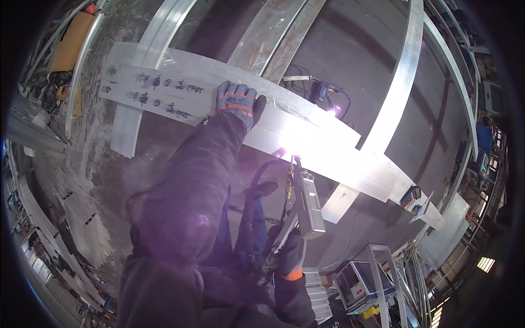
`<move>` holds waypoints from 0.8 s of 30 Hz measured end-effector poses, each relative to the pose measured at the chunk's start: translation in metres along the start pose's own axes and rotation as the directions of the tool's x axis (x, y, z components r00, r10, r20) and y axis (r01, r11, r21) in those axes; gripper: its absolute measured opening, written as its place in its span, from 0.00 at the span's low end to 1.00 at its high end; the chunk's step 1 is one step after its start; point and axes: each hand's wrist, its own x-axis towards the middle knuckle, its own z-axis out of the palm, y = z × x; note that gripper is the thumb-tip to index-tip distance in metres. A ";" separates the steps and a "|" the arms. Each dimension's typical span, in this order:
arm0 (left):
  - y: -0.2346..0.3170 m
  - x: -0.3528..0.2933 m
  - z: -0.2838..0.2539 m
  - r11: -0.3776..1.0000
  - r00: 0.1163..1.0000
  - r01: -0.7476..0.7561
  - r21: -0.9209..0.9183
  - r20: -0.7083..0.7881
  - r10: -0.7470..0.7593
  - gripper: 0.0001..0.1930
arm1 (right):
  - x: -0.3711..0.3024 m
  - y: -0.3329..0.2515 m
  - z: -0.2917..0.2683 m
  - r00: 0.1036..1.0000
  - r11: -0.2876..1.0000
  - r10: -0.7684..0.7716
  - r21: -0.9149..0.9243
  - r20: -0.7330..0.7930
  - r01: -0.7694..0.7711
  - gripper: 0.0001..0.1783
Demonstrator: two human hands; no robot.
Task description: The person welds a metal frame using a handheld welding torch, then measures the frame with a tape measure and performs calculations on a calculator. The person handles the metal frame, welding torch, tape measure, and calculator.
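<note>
A long pale metal panel with handwritten marks lies across two flat metal bars. My left hand, in a grey glove with orange trim, rests flat on it with the fingers stretched out. My right hand, also gloved, is wrapped round the grip of a welding torch with a grey box-shaped body. At the torch's tip, by the panel's near edge, a bright white glare hides the metal around it.
Beyond the panel, a blue power tool lies with its cable. A small dark keypad device sits near the right end of the panel. A boxy machine stands at the lower right beside a metal frame. Metal profiles line the left side.
</note>
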 end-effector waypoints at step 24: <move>0.000 -0.001 0.004 1.000 0.996 -0.031 0.006 -0.084 0.031 0.10 | -0.025 -0.003 0.003 0.998 0.999 0.052 0.010 0.030 -0.053 0.41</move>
